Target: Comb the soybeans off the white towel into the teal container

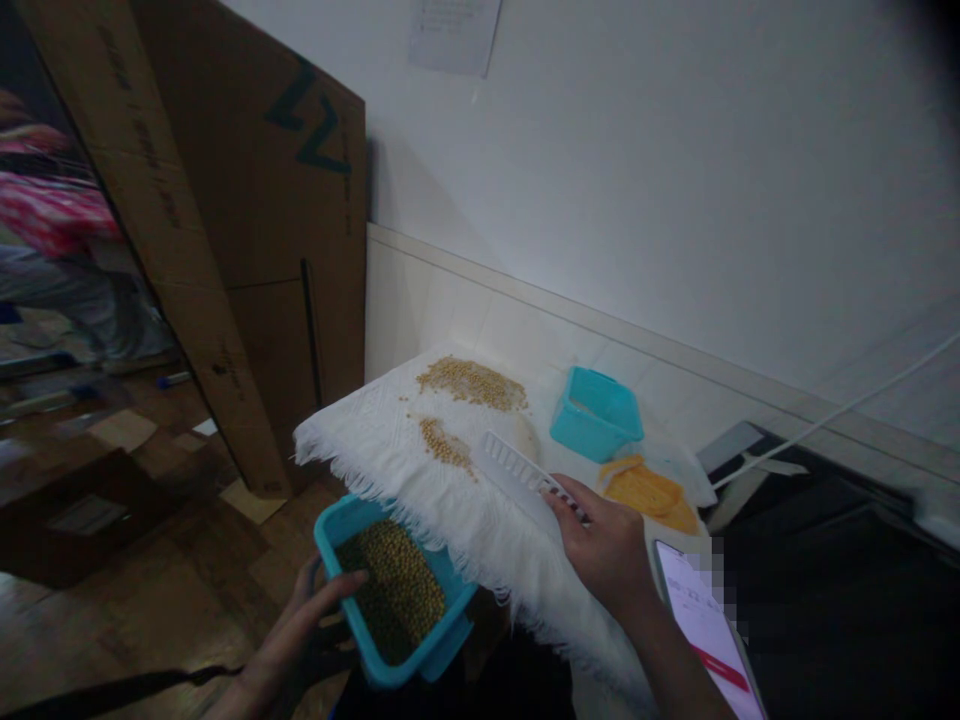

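My left hand (309, 612) grips the left rim of a teal plastic bin (326, 545), with the thumb over the edge. Yellow soybeans and smaller dark green beans lie inside this bin, just below the table's fringed edge. In my right hand (606, 548) is a white slotted plastic strip (517, 478), its far end low over the white cloth (375, 420). Just left of the strip's tip lies a small patch of soybeans (444, 445). A larger spread of soybeans (471, 384) sits farther back on the cloth.
A second teal bin (596, 412) stands near the wall, beside a crumpled yellow cloth or bag (651, 495). A phone (709, 630) lies at the right. A tall cardboard box (262, 240) stands at the left, with a person in a red-checked top (56, 215) beyond it.
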`<action>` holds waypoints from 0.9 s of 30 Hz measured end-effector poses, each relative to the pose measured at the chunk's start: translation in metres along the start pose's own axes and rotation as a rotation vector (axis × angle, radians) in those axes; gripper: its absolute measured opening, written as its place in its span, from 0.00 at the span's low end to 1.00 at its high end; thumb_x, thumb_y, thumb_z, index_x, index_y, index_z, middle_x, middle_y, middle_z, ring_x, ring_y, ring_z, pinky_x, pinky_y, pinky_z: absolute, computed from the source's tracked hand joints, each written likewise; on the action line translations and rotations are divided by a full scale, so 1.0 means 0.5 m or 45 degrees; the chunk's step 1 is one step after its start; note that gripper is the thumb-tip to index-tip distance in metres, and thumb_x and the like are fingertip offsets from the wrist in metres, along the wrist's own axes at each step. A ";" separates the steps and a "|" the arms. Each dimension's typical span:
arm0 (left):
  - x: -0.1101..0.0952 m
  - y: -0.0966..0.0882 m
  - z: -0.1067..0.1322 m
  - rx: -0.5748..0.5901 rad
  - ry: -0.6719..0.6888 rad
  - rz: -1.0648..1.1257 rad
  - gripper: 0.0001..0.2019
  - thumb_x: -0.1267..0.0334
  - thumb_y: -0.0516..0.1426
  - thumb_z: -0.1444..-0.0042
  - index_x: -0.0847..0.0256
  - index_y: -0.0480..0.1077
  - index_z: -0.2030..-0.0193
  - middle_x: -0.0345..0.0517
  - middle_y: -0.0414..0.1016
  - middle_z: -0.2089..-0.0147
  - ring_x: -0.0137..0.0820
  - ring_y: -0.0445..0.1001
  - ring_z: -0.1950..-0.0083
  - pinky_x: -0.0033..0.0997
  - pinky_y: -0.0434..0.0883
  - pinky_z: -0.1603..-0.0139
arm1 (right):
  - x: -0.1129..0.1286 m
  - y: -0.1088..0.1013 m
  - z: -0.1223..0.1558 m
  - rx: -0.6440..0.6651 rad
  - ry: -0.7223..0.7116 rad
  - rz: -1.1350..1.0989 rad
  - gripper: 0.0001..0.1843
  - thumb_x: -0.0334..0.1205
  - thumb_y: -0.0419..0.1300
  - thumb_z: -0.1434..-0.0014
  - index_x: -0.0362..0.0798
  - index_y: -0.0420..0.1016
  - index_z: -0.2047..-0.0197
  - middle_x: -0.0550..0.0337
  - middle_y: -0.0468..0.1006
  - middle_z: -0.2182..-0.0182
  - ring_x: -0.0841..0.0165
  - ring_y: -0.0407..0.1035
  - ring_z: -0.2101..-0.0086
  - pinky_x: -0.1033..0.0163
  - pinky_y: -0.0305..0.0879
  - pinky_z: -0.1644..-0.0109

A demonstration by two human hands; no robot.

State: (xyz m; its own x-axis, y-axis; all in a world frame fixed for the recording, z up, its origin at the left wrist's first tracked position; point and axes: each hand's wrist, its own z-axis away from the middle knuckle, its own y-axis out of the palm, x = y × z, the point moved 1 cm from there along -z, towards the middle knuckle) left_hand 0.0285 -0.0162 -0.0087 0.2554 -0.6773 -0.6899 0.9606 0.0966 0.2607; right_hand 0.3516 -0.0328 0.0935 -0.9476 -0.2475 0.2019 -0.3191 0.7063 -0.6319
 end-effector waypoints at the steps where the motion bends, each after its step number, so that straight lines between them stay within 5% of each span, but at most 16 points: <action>1: 0.000 0.000 0.001 0.004 0.006 -0.003 0.45 0.50 0.72 0.46 0.41 0.56 0.26 0.51 0.83 0.48 0.51 0.88 0.55 0.49 0.84 0.56 | 0.000 0.002 -0.001 0.004 0.005 -0.003 0.18 0.39 0.57 0.28 0.43 0.90 0.57 0.51 0.89 0.71 0.61 0.84 0.77 0.65 0.79 0.71; 19: 0.000 0.000 -0.001 -0.010 -0.007 0.009 0.48 0.49 0.73 0.48 0.41 0.56 0.24 0.52 0.83 0.50 0.47 0.87 0.60 0.45 0.82 0.59 | -0.002 0.007 0.002 0.083 0.104 -0.047 0.18 0.41 0.58 0.29 0.48 0.90 0.58 0.52 0.91 0.68 0.59 0.86 0.73 0.63 0.81 0.69; 27: -0.003 -0.001 0.003 0.013 -0.024 -0.005 0.46 0.49 0.72 0.45 0.42 0.55 0.24 0.55 0.81 0.43 0.49 0.88 0.54 0.44 0.82 0.58 | 0.011 0.001 0.004 0.115 0.130 -0.139 0.16 0.40 0.59 0.30 0.49 0.90 0.57 0.53 0.91 0.66 0.59 0.87 0.70 0.64 0.81 0.68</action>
State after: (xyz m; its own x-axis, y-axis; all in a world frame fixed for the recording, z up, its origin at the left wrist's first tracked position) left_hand 0.0276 -0.0163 -0.0070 0.2492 -0.6913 -0.6782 0.9605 0.0867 0.2646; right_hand 0.3465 -0.0353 0.0928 -0.9052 -0.2476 0.3455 -0.4224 0.6153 -0.6655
